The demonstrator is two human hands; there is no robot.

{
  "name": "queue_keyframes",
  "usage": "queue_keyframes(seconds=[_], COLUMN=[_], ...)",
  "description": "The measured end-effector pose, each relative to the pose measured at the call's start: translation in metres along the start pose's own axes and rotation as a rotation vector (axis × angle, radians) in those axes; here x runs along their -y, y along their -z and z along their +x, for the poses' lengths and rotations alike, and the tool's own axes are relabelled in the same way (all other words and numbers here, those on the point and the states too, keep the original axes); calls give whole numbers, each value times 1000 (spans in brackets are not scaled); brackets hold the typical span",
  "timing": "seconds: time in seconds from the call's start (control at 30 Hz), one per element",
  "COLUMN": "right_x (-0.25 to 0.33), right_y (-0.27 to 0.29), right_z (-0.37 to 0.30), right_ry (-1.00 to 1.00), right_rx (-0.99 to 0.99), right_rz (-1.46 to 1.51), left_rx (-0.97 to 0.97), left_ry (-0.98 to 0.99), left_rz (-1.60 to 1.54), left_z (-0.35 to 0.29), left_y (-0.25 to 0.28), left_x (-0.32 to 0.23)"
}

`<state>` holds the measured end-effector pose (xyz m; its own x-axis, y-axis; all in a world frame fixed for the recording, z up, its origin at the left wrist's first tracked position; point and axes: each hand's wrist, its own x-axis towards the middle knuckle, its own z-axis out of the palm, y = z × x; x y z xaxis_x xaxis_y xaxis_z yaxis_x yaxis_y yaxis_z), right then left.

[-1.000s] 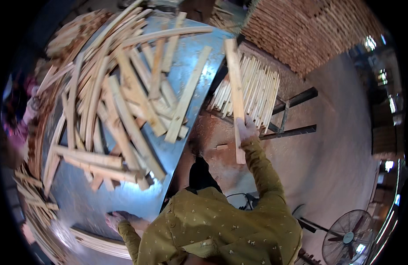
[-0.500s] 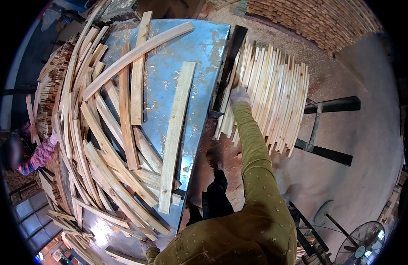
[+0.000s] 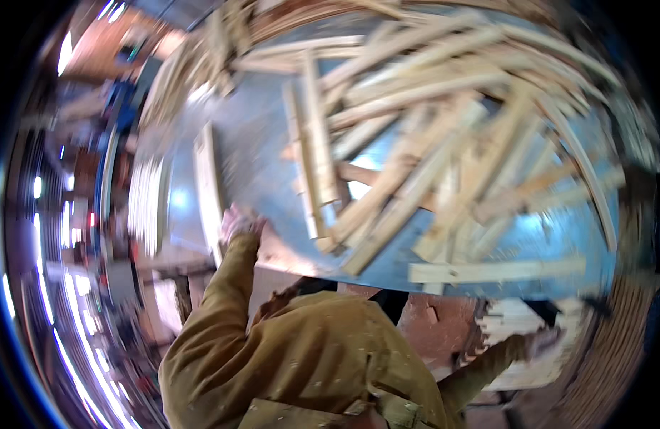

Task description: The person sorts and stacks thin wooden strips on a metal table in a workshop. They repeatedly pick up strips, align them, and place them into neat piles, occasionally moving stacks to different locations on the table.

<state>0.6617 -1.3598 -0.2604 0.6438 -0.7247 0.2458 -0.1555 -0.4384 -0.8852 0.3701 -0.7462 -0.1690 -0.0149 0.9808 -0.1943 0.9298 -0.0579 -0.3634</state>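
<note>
we have our left hand (image 3: 242,222) at the lower end of a pale board (image 3: 209,171), its fingers partly curled against the wood; blur keeps us from telling whether it grips. our right hand (image 3: 543,343) reaches out to the side, fingers loosely stretched, with nothing we can make out in it, above a stack of pale strips (image 3: 501,325); we cannot tell if it touches them. under our left hand's board lies the metal table (image 3: 247,129). left of that hand we see a row of strips (image 3: 147,207); to its right, two slim pieces (image 3: 320,143) side by side, then a jumbled heap (image 3: 489,161). beyond the hand, more strips (image 3: 165,93) lie bunched.
</note>
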Motion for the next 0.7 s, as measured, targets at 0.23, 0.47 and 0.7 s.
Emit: queue_keyframes(seconds=[0.23,0.47,0.7], right_x=[258,306,329], right_y=[-92,-169,-117], right_z=[-297,-507,-510], right_ry=[890,891,1000], right_rx=[1111,1258,1213], right_rz=[287,-923,-768], left_rx=[193,96,-46], left_ry=[234,12,-547], left_rz=[-164,-275,-938], left_z=[100,162,167], left_y=[-29,-65,-70], left_x=[105,188,198])
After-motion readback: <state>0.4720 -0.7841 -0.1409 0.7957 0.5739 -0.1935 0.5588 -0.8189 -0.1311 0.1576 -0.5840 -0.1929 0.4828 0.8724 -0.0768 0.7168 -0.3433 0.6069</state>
